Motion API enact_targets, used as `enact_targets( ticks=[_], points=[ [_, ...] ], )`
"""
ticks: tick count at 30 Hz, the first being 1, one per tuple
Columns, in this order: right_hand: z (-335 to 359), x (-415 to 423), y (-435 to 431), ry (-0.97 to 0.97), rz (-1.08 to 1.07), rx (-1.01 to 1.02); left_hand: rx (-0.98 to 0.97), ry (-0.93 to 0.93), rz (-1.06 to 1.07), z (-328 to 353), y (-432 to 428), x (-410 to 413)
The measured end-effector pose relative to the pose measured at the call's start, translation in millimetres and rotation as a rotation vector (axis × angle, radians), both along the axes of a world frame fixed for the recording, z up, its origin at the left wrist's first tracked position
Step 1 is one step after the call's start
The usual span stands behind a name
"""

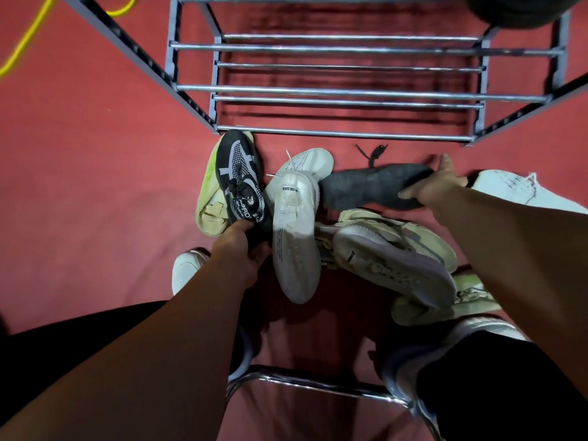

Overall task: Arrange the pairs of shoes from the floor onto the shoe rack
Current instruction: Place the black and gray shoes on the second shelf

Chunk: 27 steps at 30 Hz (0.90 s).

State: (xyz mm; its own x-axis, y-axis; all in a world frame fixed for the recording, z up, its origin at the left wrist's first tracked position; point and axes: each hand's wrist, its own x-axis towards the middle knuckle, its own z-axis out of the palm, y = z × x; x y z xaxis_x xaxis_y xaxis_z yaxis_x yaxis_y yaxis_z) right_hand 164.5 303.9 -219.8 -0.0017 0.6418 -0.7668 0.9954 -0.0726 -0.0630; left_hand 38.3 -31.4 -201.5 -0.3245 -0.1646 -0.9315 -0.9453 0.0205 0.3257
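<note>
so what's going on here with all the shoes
A person is working through a pile of shoes on the red floor in front of a metal shoe rack. The left hand grips a black patterned sneaker at its heel end, and the right hand grips a dark shoe turned sole up. White and beige shoes lie jumbled between them.

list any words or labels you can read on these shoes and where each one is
"DESIG", cut off, on the sole of the white shoe.
"PRO" on the top of the black patterned shoe; smaller line beside it blurred.
Fine print along the white shoe's sole: too small to read.
Short word on the beige shoe, on its sole: blurred.
Mark on the yellow-green sole: blurred.
Dark grey shoe: no text shows.
</note>
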Motion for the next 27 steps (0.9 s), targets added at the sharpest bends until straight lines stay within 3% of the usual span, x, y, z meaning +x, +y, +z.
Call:
enact_targets(
  ticks=[3,5,8,10,12,20,23,27],
  points=[
    [15.3,-0.4,-12.0,0.019,0.025,-0.033,0.014,0.0,-0.015,8.0,3.2,0.3],
    [25.6,0.4,-21.0,0.167,-0.036,-0.044,0.022,-0.004,-0.043,19.7,7.9,-1.4],
    [51.5,4.4,-39.9,0.419,-0.323,-0.155,0.009,-0.052,-0.055,43.9,13.7,-7.8],
    [76.3,5.6,-51.8,0.49,-0.555,-0.294,0.035,-0.094,-0.048,64.1,15.5,-13.3],
    [87.3,10.2,-57.1,0.55,-0.668,-0.276,0.093,-0.092,-0.074,80.4,13.5,-16.3],
    [101.1,31.3,-85.9,0.68,-0.595,-0.273,0.078,0.081,-0.237,145.8,-27.2,-17.0],
    [128.9,32.5,-101.4,0.678,-0.56,-0.424,0.056,0.099,-0.275,171.6,-30.5,-15.7],
    [177.5,17.8,-108.2,0.536,-0.512,-0.643,0.105,0.144,-0.396,222.6,-34.5,-20.1]
  ],
)
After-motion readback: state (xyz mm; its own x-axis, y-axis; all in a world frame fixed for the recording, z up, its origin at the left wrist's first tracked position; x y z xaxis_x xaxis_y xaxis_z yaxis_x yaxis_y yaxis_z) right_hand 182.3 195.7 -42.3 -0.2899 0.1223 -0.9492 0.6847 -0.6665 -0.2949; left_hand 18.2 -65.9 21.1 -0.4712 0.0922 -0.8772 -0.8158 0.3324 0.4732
